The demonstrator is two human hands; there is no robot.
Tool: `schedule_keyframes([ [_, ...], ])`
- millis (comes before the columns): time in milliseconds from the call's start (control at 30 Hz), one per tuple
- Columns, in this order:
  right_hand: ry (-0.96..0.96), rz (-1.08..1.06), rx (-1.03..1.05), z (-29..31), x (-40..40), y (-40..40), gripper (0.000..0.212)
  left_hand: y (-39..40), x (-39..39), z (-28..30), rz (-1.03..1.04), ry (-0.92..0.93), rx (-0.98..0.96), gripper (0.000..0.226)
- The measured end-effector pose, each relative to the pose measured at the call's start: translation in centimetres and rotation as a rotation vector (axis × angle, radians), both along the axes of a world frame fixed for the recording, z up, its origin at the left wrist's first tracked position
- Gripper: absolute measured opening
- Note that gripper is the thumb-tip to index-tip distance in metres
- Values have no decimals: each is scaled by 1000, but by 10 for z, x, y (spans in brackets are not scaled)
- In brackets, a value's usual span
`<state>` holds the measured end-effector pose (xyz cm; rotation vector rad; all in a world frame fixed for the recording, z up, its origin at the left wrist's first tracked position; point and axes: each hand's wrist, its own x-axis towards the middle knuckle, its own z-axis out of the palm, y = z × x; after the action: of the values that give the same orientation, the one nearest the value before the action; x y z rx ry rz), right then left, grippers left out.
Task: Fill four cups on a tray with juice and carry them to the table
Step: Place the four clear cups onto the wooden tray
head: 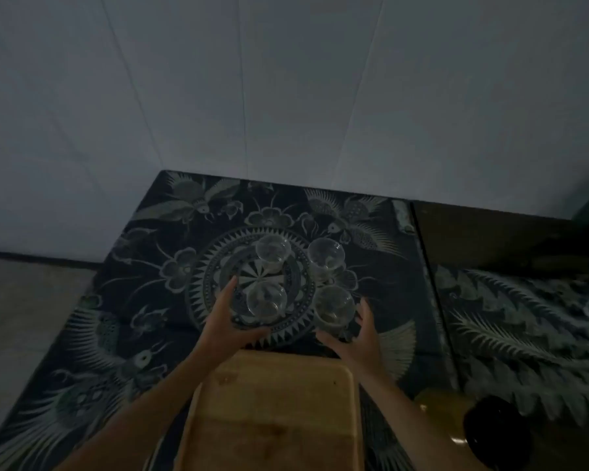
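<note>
Cups (pixel 267 299) stand between open hands, left (pixel 225 322) and right (pixel 356 331), neither gripping.

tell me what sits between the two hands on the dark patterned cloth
In the head view, two clear glass cups: one against the left hand, the other beside the right hand. Patterned cloth shows between them.

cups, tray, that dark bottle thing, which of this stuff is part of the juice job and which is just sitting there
Part of the job:
- four clear cups, empty: far left, far right, near left, near right
- wooden tray, bare
- left hand and right hand, each around a near cup
- bottle, dark cap, probably the juice

Just there:
- patterned cloth
- wall
</note>
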<state>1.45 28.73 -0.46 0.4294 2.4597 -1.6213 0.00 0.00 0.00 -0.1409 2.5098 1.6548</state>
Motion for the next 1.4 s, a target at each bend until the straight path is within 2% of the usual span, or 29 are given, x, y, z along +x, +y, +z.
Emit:
schedule_keyframes([
  [267,4,-77,-30,-32,-18,-4,97,0,-24,-44,-2,-60,80,118],
  [467,8,-126,-76,-41,-22,-7,75,8,-32,-55,-1,-54,123,78],
  [567,21,-127,-52,-40,-23,-7,64,8,-32,-56,10,-48,128,70],
  [733,25,-125,-87,-33,-20,-7,66,7,-28,-48,31,-28,140,63],
  [1067,76,-39,-80,-12,14,-4,64,7,20,-21,48,25,125,65],
  [1267,98,-14,-123,-6,58,4,83,8,71,-10,61,36,88,67],
  [1400,94,23,-107,-2,92,9,73,7,109,-7,97,64,93,70],
])
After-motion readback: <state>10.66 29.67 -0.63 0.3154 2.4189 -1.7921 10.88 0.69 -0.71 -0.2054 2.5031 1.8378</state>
